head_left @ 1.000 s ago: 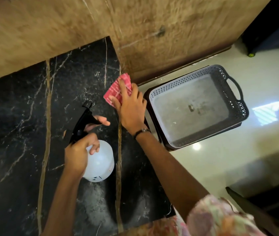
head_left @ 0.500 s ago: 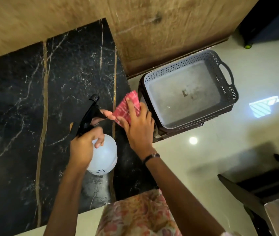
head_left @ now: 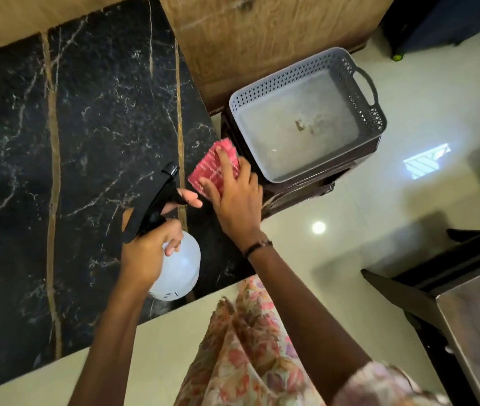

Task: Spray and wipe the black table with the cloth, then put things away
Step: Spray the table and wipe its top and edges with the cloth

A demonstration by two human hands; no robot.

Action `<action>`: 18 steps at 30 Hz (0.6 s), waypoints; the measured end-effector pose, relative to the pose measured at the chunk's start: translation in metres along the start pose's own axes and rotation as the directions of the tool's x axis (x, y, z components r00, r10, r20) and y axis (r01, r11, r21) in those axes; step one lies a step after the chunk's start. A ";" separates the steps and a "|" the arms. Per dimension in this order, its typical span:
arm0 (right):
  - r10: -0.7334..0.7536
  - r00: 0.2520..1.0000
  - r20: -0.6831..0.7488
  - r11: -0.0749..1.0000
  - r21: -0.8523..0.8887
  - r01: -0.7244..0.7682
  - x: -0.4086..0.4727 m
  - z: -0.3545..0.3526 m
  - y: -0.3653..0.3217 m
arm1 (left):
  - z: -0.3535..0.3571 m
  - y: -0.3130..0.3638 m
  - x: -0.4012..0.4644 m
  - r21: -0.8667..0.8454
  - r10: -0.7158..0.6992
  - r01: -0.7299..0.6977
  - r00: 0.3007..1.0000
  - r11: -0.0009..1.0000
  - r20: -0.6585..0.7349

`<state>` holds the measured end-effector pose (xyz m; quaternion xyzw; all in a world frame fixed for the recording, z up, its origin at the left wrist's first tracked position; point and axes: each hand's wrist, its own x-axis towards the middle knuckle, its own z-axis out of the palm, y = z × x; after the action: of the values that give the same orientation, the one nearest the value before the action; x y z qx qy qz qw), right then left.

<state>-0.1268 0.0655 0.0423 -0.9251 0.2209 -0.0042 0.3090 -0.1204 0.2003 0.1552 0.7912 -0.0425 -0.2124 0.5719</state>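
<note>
The black marble table [head_left: 86, 148] with gold veins fills the left of the head view. My left hand [head_left: 148, 250] grips a white spray bottle [head_left: 178, 271] by its black trigger head, nozzle pointing away over the table. My right hand [head_left: 237, 200] presses a folded red cloth [head_left: 214, 167] flat at the table's right edge, beside the basket. Fingers cover the near part of the cloth.
An empty grey perforated basket [head_left: 376, 118] with handles sits on a dark stool [head_left: 297, 191] just right of the table. A wood-panel wall [head_left: 262, 39] rises behind. Glossy pale floor [head_left: 379, 230] lies to the right, with dark furniture and a metal surface [head_left: 479, 317] at the lower right.
My right hand slid the red cloth along the table's right edge toward me and toward the basket. The left hand kept hold of the spray bottle. The view shifted back from the table.
</note>
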 end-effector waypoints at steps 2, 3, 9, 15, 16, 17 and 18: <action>-0.008 1.000 0.001 0.999 -0.036 0.008 0.005 0.003 -0.003 | -0.002 -0.006 -0.013 -0.001 0.029 -0.029 1.000 1.000 0.004; -0.018 1.000 -0.007 0.998 -0.055 0.018 0.001 0.003 0.000 | -0.003 -0.009 -0.019 -0.005 0.029 -0.029 1.000 1.000 0.003; -0.063 0.997 -0.046 0.994 -0.094 0.058 -0.093 -0.003 0.042 | -0.016 -0.026 -0.081 -0.011 -0.014 0.014 1.000 1.000 -0.014; -0.104 0.994 -0.029 0.970 -0.223 0.095 -0.119 -0.015 0.048 | -0.033 -0.057 -0.144 -0.111 -0.002 -0.002 1.000 0.994 -0.031; -0.107 0.994 -0.036 0.961 -0.258 0.094 -0.112 -0.014 0.043 | -0.035 -0.063 -0.154 -0.132 0.001 -0.007 0.999 0.991 -0.045; -0.115 0.992 -0.047 0.950 -0.297 0.096 -0.105 -0.011 0.038 | -0.037 -0.069 -0.163 -0.144 -0.003 -0.006 0.998 0.990 -0.059; -0.125 0.991 -0.053 0.937 -0.334 0.100 -0.096 -0.007 0.031 | -0.037 -0.076 -0.170 -0.150 -0.007 -0.004 0.997 0.989 -0.073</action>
<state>-0.2273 0.0788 0.0428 -0.9741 0.1765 -0.0188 0.1403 -0.2730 0.3119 0.1438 0.7531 -0.0049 -0.1861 0.6310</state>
